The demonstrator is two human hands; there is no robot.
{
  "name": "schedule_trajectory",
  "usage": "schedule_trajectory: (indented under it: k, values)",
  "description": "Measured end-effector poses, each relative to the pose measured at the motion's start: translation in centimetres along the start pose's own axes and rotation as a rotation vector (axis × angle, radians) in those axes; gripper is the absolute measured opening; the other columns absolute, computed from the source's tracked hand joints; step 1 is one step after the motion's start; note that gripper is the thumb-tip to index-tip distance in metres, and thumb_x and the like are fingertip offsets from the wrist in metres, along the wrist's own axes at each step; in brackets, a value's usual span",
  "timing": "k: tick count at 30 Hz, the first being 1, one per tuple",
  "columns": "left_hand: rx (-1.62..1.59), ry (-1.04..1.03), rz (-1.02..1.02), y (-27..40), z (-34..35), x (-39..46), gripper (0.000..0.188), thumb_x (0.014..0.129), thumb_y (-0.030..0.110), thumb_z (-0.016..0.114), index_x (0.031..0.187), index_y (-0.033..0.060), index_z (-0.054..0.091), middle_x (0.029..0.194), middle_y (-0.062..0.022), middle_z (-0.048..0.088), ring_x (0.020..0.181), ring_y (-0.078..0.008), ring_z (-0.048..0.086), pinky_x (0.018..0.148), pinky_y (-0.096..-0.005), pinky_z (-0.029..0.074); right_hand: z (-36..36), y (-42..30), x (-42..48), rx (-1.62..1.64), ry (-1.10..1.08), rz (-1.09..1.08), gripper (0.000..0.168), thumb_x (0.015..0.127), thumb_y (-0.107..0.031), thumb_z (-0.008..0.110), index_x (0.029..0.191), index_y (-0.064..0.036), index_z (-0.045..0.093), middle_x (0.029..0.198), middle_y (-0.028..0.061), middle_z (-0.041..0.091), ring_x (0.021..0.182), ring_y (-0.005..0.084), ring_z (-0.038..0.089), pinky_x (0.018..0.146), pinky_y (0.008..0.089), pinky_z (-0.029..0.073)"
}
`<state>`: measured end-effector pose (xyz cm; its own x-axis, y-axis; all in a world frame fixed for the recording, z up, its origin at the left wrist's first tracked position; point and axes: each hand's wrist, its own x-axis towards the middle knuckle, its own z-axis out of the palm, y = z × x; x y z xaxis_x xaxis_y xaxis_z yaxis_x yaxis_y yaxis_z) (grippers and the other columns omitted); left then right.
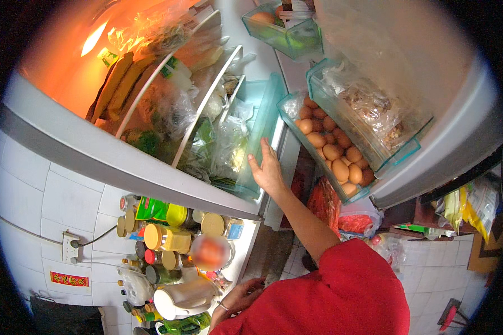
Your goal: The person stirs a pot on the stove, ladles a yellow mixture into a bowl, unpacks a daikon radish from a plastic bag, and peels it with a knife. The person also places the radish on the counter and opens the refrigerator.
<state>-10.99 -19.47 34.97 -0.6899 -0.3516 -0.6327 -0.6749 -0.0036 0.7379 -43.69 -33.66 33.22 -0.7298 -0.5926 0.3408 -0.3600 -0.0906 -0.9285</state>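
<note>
My right hand [270,171] reaches up, fingers extended and thumb apart, against or just beside the teal clear-plastic drawer [257,138] of an open refrigerator. Nothing shows in its grasp. Behind the drawer front lie bagged vegetables [234,155]. To the right of my hand, a door bin [314,157] holds several brown eggs [340,169]. My left hand [243,295], with a bracelet at the wrist, is low beside the edge of the white shelf, shadowed and partly cut off by my red sleeve; whether it holds anything is unclear.
White fridge shelves [211,98] hold bags and long brownish items. Another door bin [369,109] holds bagged food. At lower left, a white shelf [247,251] carries jars [169,238], bottles and a pale pitcher [184,297]. Red plastic bags [325,201] lie beyond the door bins.
</note>
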Motion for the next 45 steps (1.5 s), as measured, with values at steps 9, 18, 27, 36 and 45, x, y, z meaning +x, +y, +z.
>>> schedule_trajectory:
  k: [9, 18, 27, 36, 45]
  values:
    - [0.060, -0.020, -0.013, -1.4, 0.1, 0.8, 0.046, 0.093, 0.024, 0.055, 0.134, 0.0072, 0.044, 0.116, -0.0158, 0.062, 0.107, -0.0232, 0.059, 0.090, -0.0341, 0.047, 1.5, 0.1, 1.2, 0.004, -0.098, 0.021, 0.049, 0.091, -0.014, 0.050, 0.133, 0.008, 0.038, 0.138, 0.0261, 0.038, 0.130, 0.0366, 0.036, 0.108, 0.0378, 0.028]
    - [0.141, -0.008, 0.006, 0.2, 0.2, 0.6, 0.044, 0.093, 0.024, 0.056, 0.133, 0.0073, 0.046, 0.115, -0.0149, 0.062, 0.104, -0.0227, 0.060, 0.090, -0.0342, 0.047, 8.6, 1.4, 4.0, 0.012, -0.237, -0.087, 0.064, 0.085, -0.009, 0.053, 0.141, 0.005, 0.025, 0.144, 0.0269, 0.027, 0.132, 0.0414, 0.029, 0.111, 0.0397, 0.026]
    - [0.062, -0.015, 0.017, -0.1, 0.5, 0.2, 0.045, 0.093, 0.019, 0.054, 0.134, 0.0052, 0.043, 0.118, -0.0138, 0.060, 0.107, -0.0209, 0.057, 0.093, -0.0329, 0.044, -11.0, -12.9, -1.6, 0.288, -0.622, -0.482, 0.045, 0.081, -0.008, 0.061, 0.124, -0.003, 0.053, 0.115, 0.0185, 0.060, 0.103, 0.0343, 0.060, 0.090, 0.0372, 0.046]
    - [0.224, -0.112, 0.079, 1.0, 0.1, 2.0, 0.042, 0.093, 0.022, 0.054, 0.132, 0.0071, 0.046, 0.117, -0.0136, 0.061, 0.107, -0.0227, 0.058, 0.092, -0.0350, 0.046, -33.9, -12.6, -7.0, 0.647, 0.561, -0.705, 0.020, 0.089, -0.004, 0.050, 0.108, 0.000, 0.054, 0.112, 0.0183, 0.059, 0.104, 0.0216, 0.056, 0.087, 0.0348, 0.044]
    - [0.333, -0.112, 0.123, 0.6, 0.4, 2.5, 0.044, 0.093, 0.025, 0.054, 0.133, 0.0076, 0.045, 0.117, -0.0149, 0.061, 0.104, -0.0235, 0.059, 0.090, -0.0349, 0.047, -35.9, -7.2, -7.5, 0.028, 0.920, -0.292, 0.035, 0.098, -0.014, 0.045, 0.126, 0.005, 0.050, 0.125, 0.0150, 0.054, 0.112, 0.0204, 0.050, 0.100, 0.0327, 0.036]
